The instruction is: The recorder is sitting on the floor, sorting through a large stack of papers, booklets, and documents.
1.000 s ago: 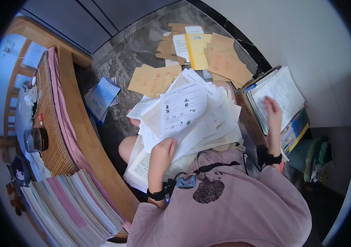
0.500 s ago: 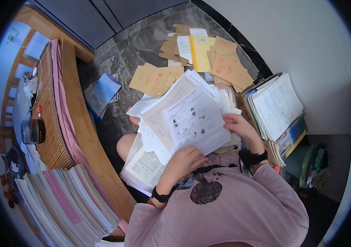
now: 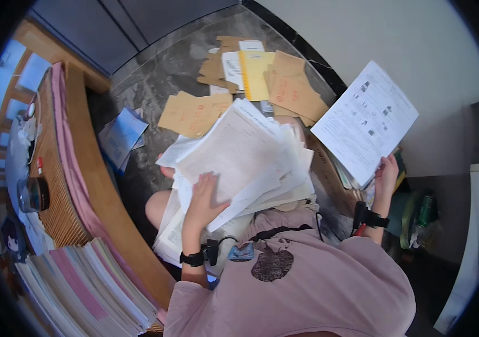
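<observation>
My right hand (image 3: 386, 175) grips a printed sheet (image 3: 367, 121) with small pictures by its lower corner. The sheet is raised over the box of papers at my right and hides most of what is in it. A loose pile of printed papers (image 3: 236, 143) lies across my lap, its sheets fanned at different angles. On the left edge of that pile rests my left hand (image 3: 203, 202), fingers spread and laid flat on the top page. Both wrists wear black bands.
Brown envelopes (image 3: 191, 112) and a yellow spiral notebook (image 3: 257, 76) lie on the dark floor ahead. Blue booklets (image 3: 124, 133) are at the left. A tall stack of papers (image 3: 87, 286) stands near left beside the wooden bed frame (image 3: 99, 168). The cardboard box (image 3: 326, 169) is at my right.
My right hand has lifted the picture sheet off the lap pile and carried it right, over the box. My left hand has moved left and now lies flat on the pile.
</observation>
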Demonstrator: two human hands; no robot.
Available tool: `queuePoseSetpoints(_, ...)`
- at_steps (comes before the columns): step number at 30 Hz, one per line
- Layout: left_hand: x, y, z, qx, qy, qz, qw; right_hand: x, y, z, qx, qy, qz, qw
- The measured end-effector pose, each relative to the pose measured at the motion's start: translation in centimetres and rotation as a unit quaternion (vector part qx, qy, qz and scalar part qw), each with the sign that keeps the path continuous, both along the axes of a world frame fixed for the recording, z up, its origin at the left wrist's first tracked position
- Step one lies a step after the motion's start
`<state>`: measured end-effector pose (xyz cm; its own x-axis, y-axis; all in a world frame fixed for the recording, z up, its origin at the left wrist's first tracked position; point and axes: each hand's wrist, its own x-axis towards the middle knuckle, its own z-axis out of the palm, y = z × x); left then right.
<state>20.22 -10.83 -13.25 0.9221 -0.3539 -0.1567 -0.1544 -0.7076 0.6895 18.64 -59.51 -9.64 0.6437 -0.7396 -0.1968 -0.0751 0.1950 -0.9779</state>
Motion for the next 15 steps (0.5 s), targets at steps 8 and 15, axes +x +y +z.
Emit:
queuePoseSetpoints(8,-1.0,-0.2,-0.7,0.123,0.016,0.013,0.992,-1.3,-0.4,-2.2,0.095,0.029,-0.097,0.99)
queuePoseSetpoints(15,-1.1,0.0,-1.8,0.109,0.009,0.01,0.994,-1.7,0.2,-2.0,-0.043,0.143,-0.034,0.988)
